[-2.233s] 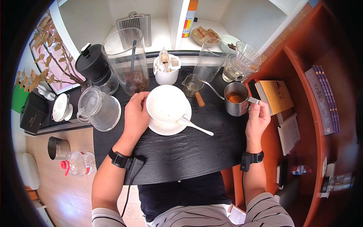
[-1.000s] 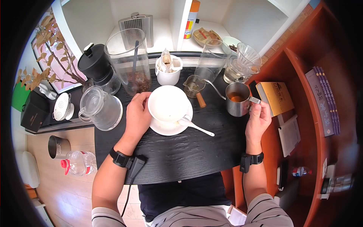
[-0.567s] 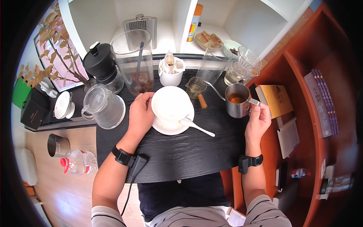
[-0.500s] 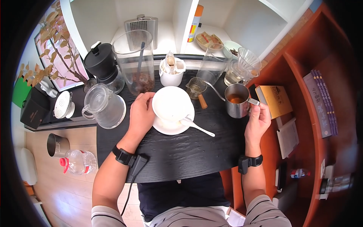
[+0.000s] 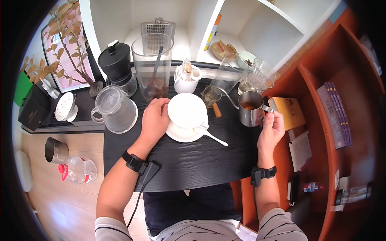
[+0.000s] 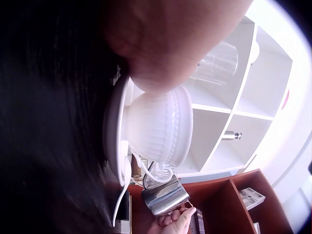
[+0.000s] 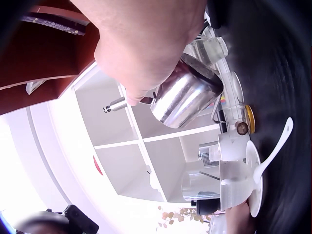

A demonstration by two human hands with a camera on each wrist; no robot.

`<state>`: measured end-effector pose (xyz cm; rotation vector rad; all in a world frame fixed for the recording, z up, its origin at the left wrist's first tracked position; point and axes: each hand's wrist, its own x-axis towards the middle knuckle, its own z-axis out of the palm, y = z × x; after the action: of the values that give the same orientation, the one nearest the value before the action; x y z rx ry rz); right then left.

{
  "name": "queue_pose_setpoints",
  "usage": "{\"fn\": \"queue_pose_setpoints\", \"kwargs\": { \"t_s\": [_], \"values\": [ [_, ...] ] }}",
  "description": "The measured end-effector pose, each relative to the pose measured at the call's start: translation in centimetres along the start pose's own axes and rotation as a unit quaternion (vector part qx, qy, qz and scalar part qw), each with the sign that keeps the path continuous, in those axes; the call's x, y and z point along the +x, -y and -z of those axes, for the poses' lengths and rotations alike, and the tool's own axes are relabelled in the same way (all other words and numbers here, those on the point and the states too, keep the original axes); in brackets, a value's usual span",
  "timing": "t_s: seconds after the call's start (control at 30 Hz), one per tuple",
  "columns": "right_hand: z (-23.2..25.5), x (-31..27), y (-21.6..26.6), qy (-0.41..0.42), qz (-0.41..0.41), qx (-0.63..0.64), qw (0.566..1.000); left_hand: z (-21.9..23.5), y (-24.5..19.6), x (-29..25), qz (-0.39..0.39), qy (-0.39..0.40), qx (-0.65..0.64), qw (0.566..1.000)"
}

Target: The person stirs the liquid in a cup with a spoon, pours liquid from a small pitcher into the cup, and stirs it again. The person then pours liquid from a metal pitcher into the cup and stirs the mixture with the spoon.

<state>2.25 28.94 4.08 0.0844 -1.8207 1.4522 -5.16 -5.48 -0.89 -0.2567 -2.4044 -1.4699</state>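
Observation:
My right hand [image 5: 270, 132] grips the handle of a steel gooseneck pitcher [image 5: 251, 114] over the table's right side. Amber-brown liquid [image 5: 248, 105] shows inside, and the spout points left. Beside my left hand [image 5: 155, 120], a white cup [image 5: 187, 110] stands on a white saucer [image 5: 183, 136]. My left fingers reach the cup's left side; their tips and the thumb are mostly hidden. In the left wrist view the cup [image 6: 161, 126] has ribbed sides and a loop handle. A white spoon [image 5: 213, 137] lies with its bowl on the saucer, its handle out over the table.
A small glass pitcher with a wooden handle [image 5: 217, 110] sits between cup and steel pitcher. Behind stand a white mug [image 5: 187, 85], a tall glass cylinder [image 5: 152, 68], a black grinder [image 5: 114, 60] and a glass dripper [image 5: 261, 74]. A lidded glass jug [image 5: 114, 112] stands left.
The head view has shifted, so the table things sit farther right and the pitcher shows more side-on. Both hands keep their places at the cup and the pitcher handle.

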Motion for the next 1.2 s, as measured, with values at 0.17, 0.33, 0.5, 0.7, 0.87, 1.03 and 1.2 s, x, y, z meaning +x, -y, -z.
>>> {"fn": "queue_pose_setpoints", "kwargs": {
  "t_s": [0.17, 0.33, 0.5, 0.7, 0.87, 1.03, 1.2],
  "values": [
    [-0.4, 0.1, 0.5, 0.003, 0.012, 0.0, 1.0, -0.1, 0.1, 0.1, 0.006, -0.002, 0.006, 1.0],
    [-0.5, 0.2, 0.8, 0.006, 0.019, -0.002, 1.0, -0.2, 0.4, 0.1, 0.001, -0.005, 0.003, 1.0],
    [-0.5, 0.3, 0.7, 0.009, 0.019, 0.005, 1.0, -0.2, 0.4, 0.1, -0.001, -0.004, 0.009, 1.0],
    [-0.9, 0.3, 1.2, 0.006, 0.027, 0.008, 1.0, -0.2, 0.4, 0.1, 0.006, -0.001, 0.005, 1.0],
    [-1.0, 0.1, 1.7, 0.013, 0.025, 0.014, 1.0, -0.1, 0.3, 0.1, 0.004, -0.003, 0.005, 1.0],
    [-1.3, 0.0, 2.6, 0.023, 0.033, 0.018, 0.999, -0.2, 0.4, 0.1, 0.004, -0.001, 0.006, 1.0],
    [-0.9, -0.3, 2.9, 0.019, 0.018, 0.017, 1.0, -0.2, 0.7, 0.1, -0.003, -0.005, 0.013, 1.0]
  ]
}}
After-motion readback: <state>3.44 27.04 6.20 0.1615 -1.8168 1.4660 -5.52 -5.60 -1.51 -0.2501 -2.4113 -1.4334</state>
